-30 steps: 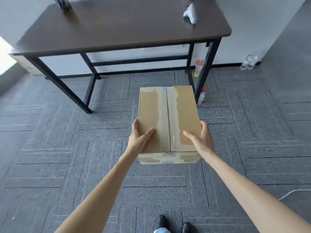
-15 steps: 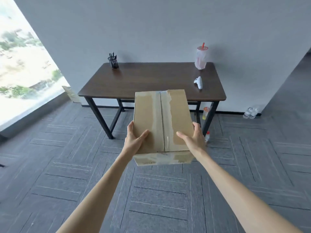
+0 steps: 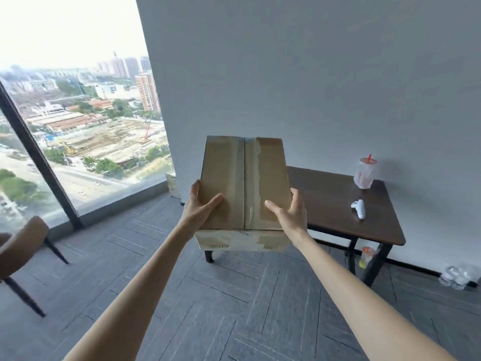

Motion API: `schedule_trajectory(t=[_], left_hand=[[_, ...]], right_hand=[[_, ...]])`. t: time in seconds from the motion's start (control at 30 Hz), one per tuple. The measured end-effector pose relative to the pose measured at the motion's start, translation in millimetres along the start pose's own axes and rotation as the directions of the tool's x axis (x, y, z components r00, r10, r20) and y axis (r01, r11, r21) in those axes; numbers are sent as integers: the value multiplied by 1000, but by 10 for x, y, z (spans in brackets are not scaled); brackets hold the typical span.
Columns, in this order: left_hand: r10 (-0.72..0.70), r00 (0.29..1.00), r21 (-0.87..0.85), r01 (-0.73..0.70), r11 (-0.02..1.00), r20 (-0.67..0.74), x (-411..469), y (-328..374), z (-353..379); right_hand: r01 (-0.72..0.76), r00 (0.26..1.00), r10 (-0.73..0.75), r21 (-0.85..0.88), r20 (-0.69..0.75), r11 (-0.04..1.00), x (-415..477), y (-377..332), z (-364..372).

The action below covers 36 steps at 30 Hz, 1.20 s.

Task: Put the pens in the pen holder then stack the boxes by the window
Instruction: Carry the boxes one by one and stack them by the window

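Note:
A taped brown cardboard box [image 3: 244, 183] is held up in front of me, above the floor. My left hand [image 3: 200, 207] grips its left side with the thumb on top. My right hand [image 3: 290, 213] grips its right side the same way. Behind the box, by the corner where wall meets window [image 3: 78, 126], a sliver of another cardboard box [image 3: 172, 185] shows on the floor. The carried box hides the left half of the dark wooden table [image 3: 338, 204], and no pen holder is visible.
On the table stand a plastic cup with a red straw [image 3: 365, 173] and a white controller [image 3: 358, 208]. A bottle [image 3: 365, 256] sits under the table, clear bottles [image 3: 458, 277] by the wall at right. A brown chair [image 3: 20, 246] stands at left on grey carpet.
My view has lifted and swung left, so the window now fills the left side. The box has stayed in both hands and now covers the table's left part and the pen holder.

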<state>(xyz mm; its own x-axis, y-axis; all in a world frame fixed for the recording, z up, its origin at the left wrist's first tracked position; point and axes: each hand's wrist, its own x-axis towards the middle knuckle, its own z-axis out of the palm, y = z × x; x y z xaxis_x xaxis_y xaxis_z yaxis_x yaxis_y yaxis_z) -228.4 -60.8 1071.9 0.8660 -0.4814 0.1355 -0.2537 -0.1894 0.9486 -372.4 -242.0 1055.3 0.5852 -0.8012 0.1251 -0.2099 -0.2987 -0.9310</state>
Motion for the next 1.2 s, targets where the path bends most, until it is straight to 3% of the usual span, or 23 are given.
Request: schedule_trajectory(t=[0.3, 0.73, 1.2], left_hand=[[54, 987, -54, -63, 997, -154, 859, 13, -1501], [163, 937, -5, -173, 985, -309, 2420, -458, -4000], [140, 894, -19, -163, 986, -425, 4012, -1318, -5380]], right_hand=[[124, 986, -133, 92, 102, 988, 458, -1029, 1425], [223, 955, -258, 215, 150, 951, 1069, -2493, 4134], [289, 915, -328, 189, 233, 939, 2141, -3066, 6385]])
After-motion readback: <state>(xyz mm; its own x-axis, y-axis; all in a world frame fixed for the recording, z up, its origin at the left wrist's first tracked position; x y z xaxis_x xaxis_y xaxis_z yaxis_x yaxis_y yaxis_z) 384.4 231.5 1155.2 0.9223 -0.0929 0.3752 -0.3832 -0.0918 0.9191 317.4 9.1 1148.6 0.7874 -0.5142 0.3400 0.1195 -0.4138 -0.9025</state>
